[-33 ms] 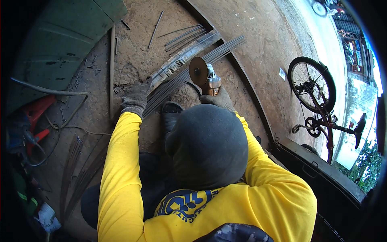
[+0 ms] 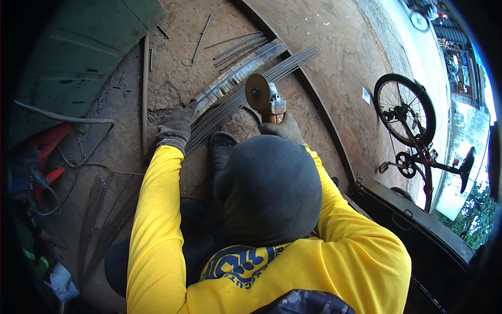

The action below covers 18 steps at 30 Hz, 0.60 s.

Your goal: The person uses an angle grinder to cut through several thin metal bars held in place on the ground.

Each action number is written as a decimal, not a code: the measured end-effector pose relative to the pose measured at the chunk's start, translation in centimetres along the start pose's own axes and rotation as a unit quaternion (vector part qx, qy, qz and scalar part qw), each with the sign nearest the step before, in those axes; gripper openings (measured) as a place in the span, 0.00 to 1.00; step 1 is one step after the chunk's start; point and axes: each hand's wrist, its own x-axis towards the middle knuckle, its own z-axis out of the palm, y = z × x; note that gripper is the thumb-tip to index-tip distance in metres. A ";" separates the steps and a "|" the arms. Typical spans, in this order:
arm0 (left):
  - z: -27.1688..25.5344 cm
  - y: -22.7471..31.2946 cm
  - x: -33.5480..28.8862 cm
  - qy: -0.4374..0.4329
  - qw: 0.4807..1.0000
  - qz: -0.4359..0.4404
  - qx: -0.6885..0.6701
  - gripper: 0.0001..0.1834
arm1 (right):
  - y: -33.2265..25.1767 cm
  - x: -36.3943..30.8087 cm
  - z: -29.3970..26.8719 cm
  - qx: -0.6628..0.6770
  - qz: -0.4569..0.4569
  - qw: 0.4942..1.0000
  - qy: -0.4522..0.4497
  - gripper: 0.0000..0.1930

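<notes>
A gloved left hand, my left hand, closes around the near end of a long, silvery metal bar lying aslant over the ground. Beside that bar, a bundle of thin steel rods runs past the same hand; whether the fingers also press on it is hidden. In my right hand, also gloved, is an angle grinder with a brown disc facing up and left. The disc appears over or close beside the rods; the exact gap cannot be told.
A dark steel rail passes beneath the rods' far ends. Loose rods lie beyond the bar. A green metal panel, a cable and a red tool are at left; a bicycle stands at right.
At the top right, a distant wheeled vehicle has moved slightly down and to the right in the picture. My hands, the grinder and the rods show no visible change.
</notes>
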 end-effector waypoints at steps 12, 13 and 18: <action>0.3 0.1 0.2 -0.001 1.000 -0.010 -0.021 0.26 | 0.1 0.2 0.3 0.006 -0.007 1.000 -0.006 0.48; 0.2 0.1 0.4 -0.003 1.000 -0.019 -0.019 0.25 | 0.3 0.4 0.5 0.009 -0.012 1.000 -0.007 0.48; 0.6 0.0 0.5 0.008 1.000 -0.006 -0.012 0.24 | 0.9 1.1 1.0 -0.014 -0.007 1.000 -0.009 0.48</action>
